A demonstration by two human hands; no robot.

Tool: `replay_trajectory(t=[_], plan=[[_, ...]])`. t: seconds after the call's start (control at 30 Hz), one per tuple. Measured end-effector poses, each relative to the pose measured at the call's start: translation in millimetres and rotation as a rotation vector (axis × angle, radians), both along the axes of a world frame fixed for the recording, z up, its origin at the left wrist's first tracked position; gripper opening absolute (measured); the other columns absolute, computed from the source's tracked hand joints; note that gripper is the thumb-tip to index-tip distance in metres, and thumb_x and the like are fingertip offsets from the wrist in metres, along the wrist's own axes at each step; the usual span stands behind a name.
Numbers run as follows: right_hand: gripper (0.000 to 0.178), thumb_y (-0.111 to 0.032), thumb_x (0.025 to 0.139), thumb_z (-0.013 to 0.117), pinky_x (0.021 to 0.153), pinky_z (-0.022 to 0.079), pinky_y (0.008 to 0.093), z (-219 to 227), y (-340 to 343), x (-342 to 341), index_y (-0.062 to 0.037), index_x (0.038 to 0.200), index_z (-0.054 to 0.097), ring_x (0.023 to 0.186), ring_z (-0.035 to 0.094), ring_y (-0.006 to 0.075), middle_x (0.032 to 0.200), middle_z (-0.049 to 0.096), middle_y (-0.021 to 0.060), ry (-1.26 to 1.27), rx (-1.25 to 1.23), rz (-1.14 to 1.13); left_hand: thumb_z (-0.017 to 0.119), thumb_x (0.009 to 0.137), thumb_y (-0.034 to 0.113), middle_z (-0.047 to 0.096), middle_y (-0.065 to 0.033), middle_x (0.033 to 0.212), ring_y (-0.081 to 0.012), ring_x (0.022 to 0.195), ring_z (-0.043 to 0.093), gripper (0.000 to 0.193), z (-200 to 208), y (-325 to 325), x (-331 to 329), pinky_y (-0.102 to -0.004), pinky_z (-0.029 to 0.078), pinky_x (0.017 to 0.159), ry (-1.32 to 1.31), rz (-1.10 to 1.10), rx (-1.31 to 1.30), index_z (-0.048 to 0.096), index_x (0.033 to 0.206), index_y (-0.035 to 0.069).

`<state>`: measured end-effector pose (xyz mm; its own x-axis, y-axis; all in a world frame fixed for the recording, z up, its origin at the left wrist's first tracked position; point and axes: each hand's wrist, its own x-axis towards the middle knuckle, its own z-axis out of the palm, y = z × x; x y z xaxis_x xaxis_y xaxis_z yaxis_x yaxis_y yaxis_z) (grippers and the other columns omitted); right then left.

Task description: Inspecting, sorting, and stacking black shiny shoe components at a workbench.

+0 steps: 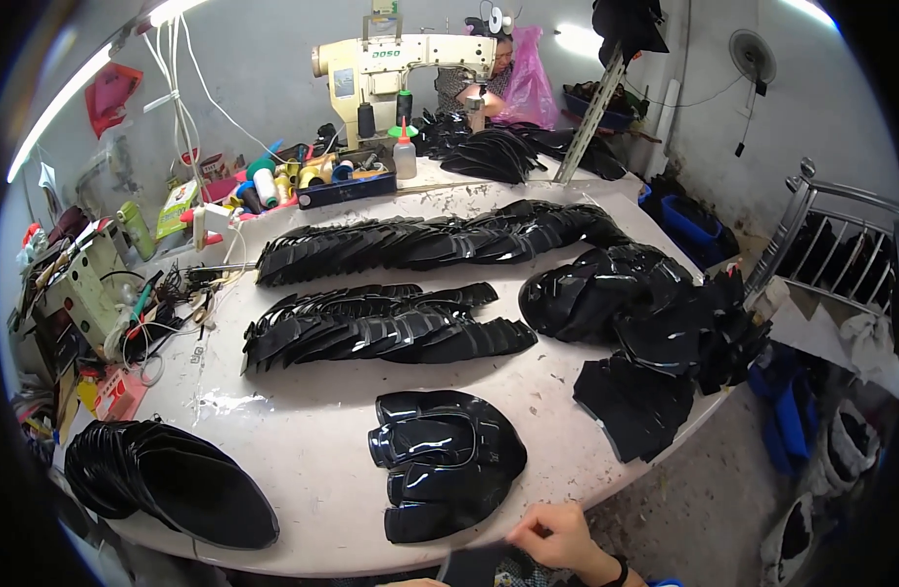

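Note:
At the table's near edge my right hand (557, 538) has its fingers curled into a pinch; whatever they may hold is too small or hidden to make out. Only a sliver of my left hand (420, 583) shows at the lower edge, its fingers out of sight. Between the hands, below the table edge, lies a flat dark piece (472, 565). Just beyond my right hand a stack of glossy black shoe uppers (449, 465) rests on the white table (322, 430). To the left, black oval pieces (190, 484) lie fanned in a pile.
Overlapping rows of black cut pieces (391, 338) cross the table, with a heap (655, 303) at the right. Behind stand a sewing machine (410, 64), a thread tray (347, 188) and a bottle (404, 158). Another person (459, 88) sits there. A metal rack (841, 245) stands far right.

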<state>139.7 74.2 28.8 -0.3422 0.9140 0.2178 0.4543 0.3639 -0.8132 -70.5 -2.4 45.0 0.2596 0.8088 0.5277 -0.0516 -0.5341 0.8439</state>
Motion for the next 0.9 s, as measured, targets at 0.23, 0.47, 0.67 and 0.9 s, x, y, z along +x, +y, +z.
replay_trajectory(t=[0.23, 0.47, 0.67, 0.9], plan=[[0.018, 0.001, 0.070, 0.061, 0.066, 0.042, 0.0308, -6.3, -9.1, -54.8, -0.0022, 0.088, 0.059, 0.075, 0.051, 0.0199, 0.080, 0.056, 0.0051, 0.560, -0.105, 0.704, 0.067, 0.075, 0.012, 0.053, -0.0078, 0.098, -0.0149, 0.087, 0.054, 0.038, -51.0, -17.1, 11.9, -0.0258, 0.045, 0.072, -0.589, -0.045, -0.708, 0.045, 0.105, 0.003], [0.010, 0.002, 0.069, 0.060, 0.071, 0.041, 0.0334, -23.4, -18.2, -60.2, -0.0064, 0.073, 0.055, 0.075, 0.051, 0.0232, 0.075, 0.058, 0.0058, 0.591, 0.021, 0.565, 0.056, 0.076, 0.003, 0.057, -0.0111, 0.088, -0.0279, 0.089, 0.054, 0.016, -27.3, -10.9, 3.2, -0.0353, 0.044, 0.078, 0.321, 0.445, 0.177, 0.063, 0.091, 0.001], [0.012, 0.002, 0.070, 0.062, 0.055, 0.045, 0.0319, -18.3, -30.1, -43.9, -0.0038, 0.074, 0.053, 0.062, 0.054, 0.0259, 0.071, 0.055, 0.0101, 0.497, -0.107, 0.676, 0.062, 0.067, -0.001, 0.058, -0.0094, 0.068, -0.0210, 0.061, 0.056, 0.009, -30.1, -22.8, 2.1, -0.0299, 0.046, 0.058, -0.080, 0.336, -0.040, 0.060, 0.075, 0.001], [0.018, 0.003, 0.064, 0.064, 0.048, 0.041, 0.0324, 11.7, -7.8, -29.7, -0.0035, 0.071, 0.049, 0.057, 0.053, 0.0269, 0.070, 0.053, 0.0104, 0.343, -0.096, 0.796, 0.064, 0.066, 0.000, 0.057, -0.0109, 0.074, -0.0236, 0.065, 0.056, 0.014, -9.1, -20.6, -16.8, -0.0289, 0.045, 0.058, 0.070, 0.081, -0.381, 0.059, 0.080, 0.000]])
